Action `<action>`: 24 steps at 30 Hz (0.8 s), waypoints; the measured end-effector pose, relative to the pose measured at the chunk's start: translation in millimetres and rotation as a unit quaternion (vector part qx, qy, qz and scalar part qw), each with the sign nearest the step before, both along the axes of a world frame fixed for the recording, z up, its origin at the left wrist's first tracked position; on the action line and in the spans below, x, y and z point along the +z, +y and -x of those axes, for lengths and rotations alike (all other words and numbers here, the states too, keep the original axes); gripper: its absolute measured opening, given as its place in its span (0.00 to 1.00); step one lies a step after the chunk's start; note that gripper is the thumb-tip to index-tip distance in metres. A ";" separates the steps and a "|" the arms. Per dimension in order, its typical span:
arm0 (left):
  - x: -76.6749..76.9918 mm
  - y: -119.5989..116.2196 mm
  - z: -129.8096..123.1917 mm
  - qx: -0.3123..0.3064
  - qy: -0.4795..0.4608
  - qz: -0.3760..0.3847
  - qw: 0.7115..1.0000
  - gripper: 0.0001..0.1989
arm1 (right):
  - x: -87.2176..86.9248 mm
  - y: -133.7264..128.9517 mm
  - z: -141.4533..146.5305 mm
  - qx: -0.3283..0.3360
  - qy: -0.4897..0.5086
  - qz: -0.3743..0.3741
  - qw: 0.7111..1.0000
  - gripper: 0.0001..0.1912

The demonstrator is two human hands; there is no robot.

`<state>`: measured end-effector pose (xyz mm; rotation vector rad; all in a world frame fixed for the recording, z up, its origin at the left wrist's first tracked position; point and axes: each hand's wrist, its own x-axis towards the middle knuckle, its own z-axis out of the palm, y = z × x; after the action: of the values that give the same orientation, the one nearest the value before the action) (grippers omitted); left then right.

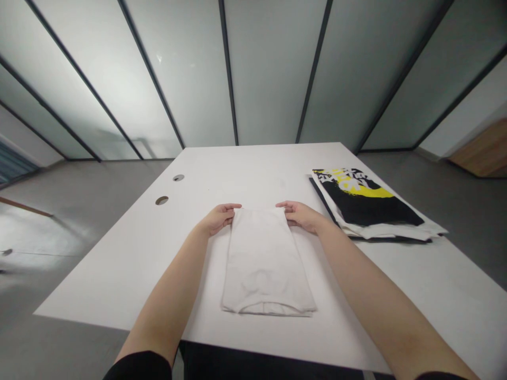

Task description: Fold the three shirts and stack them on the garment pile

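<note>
Shirt [263, 264], white, folded into a long narrow panel, lies flat on the white table [119, 279], extending from between both hands toward the person's body. Left hand [219, 219]: fingers curled over the far left corner of the panel, gripping the fabric in a light pinch. Right hand [301, 216]: same configuration at the far right corner, fingers directed inward. Both hands sit level, separated by the panel's width. Thumb placement cannot be determined from this view.

Just beyond and to the outer side of the right hand lies a folded black T-shirt [364, 203] with a yellow and white print, stacked on a white garment [396, 230]. Two round holes [161, 200] in the table lie ahead of the left hand. Black sleeves [138, 367] appear at the lower edge of view. Frosted glass partition [269, 68] stands well ahead of both hands, beyond the table's far edge.
</note>
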<state>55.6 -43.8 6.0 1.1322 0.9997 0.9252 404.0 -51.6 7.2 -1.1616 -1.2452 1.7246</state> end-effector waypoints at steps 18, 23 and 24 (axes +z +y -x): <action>-2.6 0.1 -9.4 0.013 0.121 -0.035 0.992 0.22 | -0.5 -1.6 12.6 -0.030 -0.069 -0.055 0.996 0.20; -4.0 0.4 -16.8 0.043 0.160 -0.085 0.982 0.16 | -2.2 -1.6 17.6 -0.058 -0.106 -0.085 0.989 0.11; -4.5 0.4 -18.4 0.048 0.153 -0.086 0.983 0.14 | -2.3 -1.6 17.9 -0.061 -0.114 -0.093 0.987 0.10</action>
<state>74.0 -43.4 1.5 1.4111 1.2507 0.9463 386.1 -53.2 4.8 -1.3201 -1.4081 1.3828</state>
